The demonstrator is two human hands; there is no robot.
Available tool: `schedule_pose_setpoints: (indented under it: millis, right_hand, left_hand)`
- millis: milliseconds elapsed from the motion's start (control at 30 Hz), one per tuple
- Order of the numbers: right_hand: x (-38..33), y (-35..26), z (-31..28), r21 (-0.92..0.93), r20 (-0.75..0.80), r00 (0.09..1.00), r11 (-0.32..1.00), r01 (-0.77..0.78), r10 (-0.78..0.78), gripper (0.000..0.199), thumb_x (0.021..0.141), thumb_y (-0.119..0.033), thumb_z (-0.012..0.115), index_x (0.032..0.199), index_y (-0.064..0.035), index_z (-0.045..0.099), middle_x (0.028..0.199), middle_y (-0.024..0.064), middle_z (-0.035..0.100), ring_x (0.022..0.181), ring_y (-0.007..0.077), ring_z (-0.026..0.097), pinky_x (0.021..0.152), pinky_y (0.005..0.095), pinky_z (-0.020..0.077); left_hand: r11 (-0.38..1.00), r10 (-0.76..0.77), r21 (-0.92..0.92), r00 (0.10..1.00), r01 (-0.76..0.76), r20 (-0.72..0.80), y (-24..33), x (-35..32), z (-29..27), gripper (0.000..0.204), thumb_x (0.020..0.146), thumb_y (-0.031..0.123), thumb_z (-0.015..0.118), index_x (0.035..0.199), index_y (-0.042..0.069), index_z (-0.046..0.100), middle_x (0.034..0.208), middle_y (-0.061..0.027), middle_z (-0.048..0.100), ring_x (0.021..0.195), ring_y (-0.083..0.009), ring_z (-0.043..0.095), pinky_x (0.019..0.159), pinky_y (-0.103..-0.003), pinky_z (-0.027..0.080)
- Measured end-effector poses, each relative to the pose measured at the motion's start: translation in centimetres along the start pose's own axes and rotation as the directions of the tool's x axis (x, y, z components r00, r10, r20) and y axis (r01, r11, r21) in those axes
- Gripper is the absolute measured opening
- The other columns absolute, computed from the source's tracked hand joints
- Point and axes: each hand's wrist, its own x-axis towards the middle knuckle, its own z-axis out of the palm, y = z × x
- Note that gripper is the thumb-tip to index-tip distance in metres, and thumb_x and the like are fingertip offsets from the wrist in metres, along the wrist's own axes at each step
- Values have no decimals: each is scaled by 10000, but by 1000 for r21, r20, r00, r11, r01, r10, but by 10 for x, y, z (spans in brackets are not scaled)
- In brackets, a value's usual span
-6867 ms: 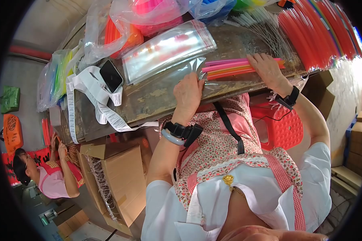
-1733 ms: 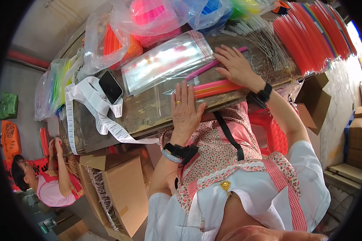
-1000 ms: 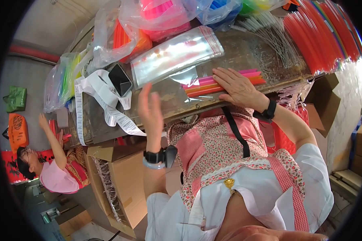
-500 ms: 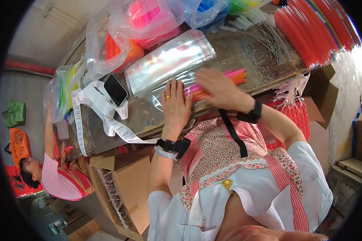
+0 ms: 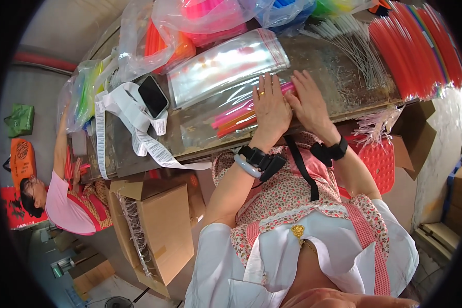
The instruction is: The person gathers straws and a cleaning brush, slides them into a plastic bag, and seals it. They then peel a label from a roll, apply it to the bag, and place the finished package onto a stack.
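Pink, orange and red plastic straws [image 5: 234, 118] lie inside a clear plastic bag [image 5: 192, 128] near the table's front edge. My left hand [image 5: 272, 109] rests on the bag and the straws, fingers stretched out and palm down. Close beside it, on the right, my right hand [image 5: 312, 105] lies with its fingers extended at the straws' right end. Pink straw ends [image 5: 287, 88] show between the two hands. Both hands cover part of the straws and the bag's right part. Behind them is a stack of flat clear bags [image 5: 226, 66].
A phone [image 5: 153, 96] lies on a strip of white labels [image 5: 126, 110] at left. Bagged coloured straws [image 5: 210, 18] line the back. Thin wire brushes [image 5: 357, 49] and red straws [image 5: 408, 56] are at right. A cardboard box [image 5: 164, 231] stands below; another person [image 5: 74, 203] sits at far left.
The straws have shifted left, further into the clear bag. My left hand has moved right along the bag, and my right hand now lies at the straws' right end. The whole view has shifted slightly.
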Motion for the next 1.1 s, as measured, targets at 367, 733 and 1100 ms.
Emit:
schedule_pose_setpoints:
  millis: [367,733,1100]
  right_hand:
    - [-3,-27,0,184,69,996,982,37,-50,565,951,-378,507,1299,66,489,1392,215,459,1339,383,366,1096,433,311]
    - [-7,-84,13,653,167,986,746,-128,23,734,939,-431,520,1469,5,260,1397,282,420,1317,410,397,1087,424,322]
    - [-4,-61,-17,631,255,950,714,-304,179,700,987,-392,480,1519,-69,161,1457,270,369,1322,359,429,1071,373,355]
  left_hand:
    - [987,152,16,967,-159,203,-53,-25,-51,610,909,381,543,1365,-9,435,1441,-212,403,1359,-371,344,1106,-500,269]
    - [960,211,188,977,-205,-10,-43,-33,-35,628,897,327,538,1405,-4,375,1447,-240,376,1366,-392,327,1104,-512,264]
    - [981,177,92,982,-171,-67,-14,-8,-1,555,906,291,538,1348,-27,435,1391,-233,439,1342,-375,367,1095,-504,277]
